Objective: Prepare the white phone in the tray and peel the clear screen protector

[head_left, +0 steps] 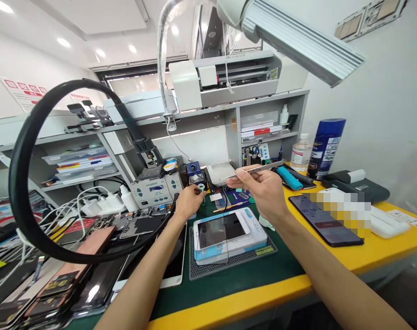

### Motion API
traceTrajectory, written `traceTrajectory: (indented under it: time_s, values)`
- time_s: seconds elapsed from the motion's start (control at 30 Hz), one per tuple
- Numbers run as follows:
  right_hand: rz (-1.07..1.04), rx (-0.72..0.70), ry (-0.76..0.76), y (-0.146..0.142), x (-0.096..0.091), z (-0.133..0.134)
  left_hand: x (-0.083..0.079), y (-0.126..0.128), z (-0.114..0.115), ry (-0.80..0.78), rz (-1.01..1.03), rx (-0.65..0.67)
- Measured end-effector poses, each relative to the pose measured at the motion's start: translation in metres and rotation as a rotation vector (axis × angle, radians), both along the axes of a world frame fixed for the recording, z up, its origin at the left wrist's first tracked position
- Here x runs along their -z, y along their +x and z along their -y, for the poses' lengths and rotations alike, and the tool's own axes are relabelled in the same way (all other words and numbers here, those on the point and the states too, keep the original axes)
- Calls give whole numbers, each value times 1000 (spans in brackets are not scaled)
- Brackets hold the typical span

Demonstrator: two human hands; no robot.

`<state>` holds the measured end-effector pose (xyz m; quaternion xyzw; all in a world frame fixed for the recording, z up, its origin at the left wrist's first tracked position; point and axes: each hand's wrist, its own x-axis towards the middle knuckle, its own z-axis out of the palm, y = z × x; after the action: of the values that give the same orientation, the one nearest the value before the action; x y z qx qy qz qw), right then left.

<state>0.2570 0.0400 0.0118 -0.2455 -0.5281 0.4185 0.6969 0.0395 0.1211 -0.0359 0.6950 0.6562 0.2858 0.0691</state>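
Past the tablets, my left hand (188,201) is closed, its fingertips at a small white-and-green round thing (202,187) whose kind I cannot make out. Raised over the right side of the mat, my right hand (265,192) grips a thin flat phone or tablet (268,166) between thumb and fingers, seen almost edge-on. Below and between both hands, a white-framed tablet (222,230) lies face up on a white-and-blue box (252,243), which rests on a grey perforated pad (208,271). A thin cable crosses over that tablet.
A black flexible hose (13,174) loops at the left by the grey soldering station (153,192). Stacked phone parts (74,266) cover the left bench. At right are a dark phone (327,220), a blue spray can (327,149) and a clear bottle (300,153).
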Motion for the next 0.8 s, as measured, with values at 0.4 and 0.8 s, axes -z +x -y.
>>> traceTrajectory:
  time_s: [0.4, 0.8]
  values:
    - [-22, 10, -14, 1, 0, -1, -3, -3, 1, -100, -69, -11]
    - [-38, 18, -25, 1, -1, -2, -7, -8, 6, -74, 82, 66]
